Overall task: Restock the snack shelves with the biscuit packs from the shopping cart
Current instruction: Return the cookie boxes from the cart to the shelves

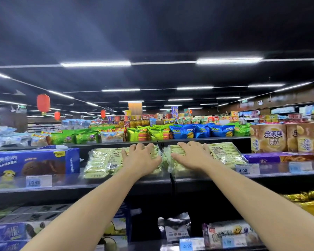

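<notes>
1. The left hand (141, 158) lies palm down on the left biscuit pack (103, 163), a clear bag of pale green bars. Its grip is spread, with the fingers reaching over the pack's far edge and the thumb out to the left.
2. The right hand (192, 156) lies the same way on the right biscuit pack (225, 154). Its grip is also spread, fingers on top of the wrap, pinching nothing.
3. Both packs lie side by side, their edges meeting, at the centre of the middle shelf (158, 185).
4. Left of them on that shelf stands a blue box (34, 162), and a price tag (38, 181) in front of it reads 10.90.
5. Right of them lies a purple box (279, 157). Brown Mini Puff boxes (268, 138) stand behind it at the far right.
6. On the top shelf beyond, green bags (83, 137) and blue bags (188, 131) stand in a row.
</notes>
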The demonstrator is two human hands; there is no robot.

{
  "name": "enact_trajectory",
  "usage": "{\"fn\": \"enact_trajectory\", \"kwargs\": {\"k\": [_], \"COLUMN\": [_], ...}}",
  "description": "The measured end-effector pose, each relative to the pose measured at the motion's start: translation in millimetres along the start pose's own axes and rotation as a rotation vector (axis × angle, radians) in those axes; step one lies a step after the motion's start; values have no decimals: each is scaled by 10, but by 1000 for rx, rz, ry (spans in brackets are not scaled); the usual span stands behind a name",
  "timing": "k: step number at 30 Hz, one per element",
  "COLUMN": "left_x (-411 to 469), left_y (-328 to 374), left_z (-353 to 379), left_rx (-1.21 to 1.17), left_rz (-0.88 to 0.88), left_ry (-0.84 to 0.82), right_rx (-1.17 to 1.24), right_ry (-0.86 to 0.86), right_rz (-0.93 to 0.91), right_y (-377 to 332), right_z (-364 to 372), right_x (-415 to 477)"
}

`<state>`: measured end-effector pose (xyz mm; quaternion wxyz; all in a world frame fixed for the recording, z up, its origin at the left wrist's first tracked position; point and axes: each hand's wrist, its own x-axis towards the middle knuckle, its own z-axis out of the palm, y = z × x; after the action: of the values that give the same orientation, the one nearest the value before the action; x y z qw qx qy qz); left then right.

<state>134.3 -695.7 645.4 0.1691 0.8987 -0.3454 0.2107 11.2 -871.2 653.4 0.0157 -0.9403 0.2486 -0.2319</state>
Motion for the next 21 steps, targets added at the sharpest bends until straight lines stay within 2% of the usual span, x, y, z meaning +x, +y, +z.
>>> {"fn": "enact_trajectory", "kwargs": {"k": [4, 7, 10, 16, 21], "left_x": [16, 14, 45, 92, 91], "left_y": [-5, -50, -177, -302, -302], "left_z": [-8, -6, -18, 16, 56], "left_rx": [18, 24, 26, 56, 45], "left_rz": [8, 34, 45, 42, 39], "left_ry": [-8, 3, -3, -29, -9], "right_rx": [7, -43, -166, -260, -277], "right_ry": [3, 8, -69, -196, -241], "right_rz": [-13, -142, -247, -127, -102], "right_y": [-65, -212, -416, -582, -655], "right_z": [-42, -36, -1, -54, -36], "right_x": [13, 11, 51, 117, 124]}}
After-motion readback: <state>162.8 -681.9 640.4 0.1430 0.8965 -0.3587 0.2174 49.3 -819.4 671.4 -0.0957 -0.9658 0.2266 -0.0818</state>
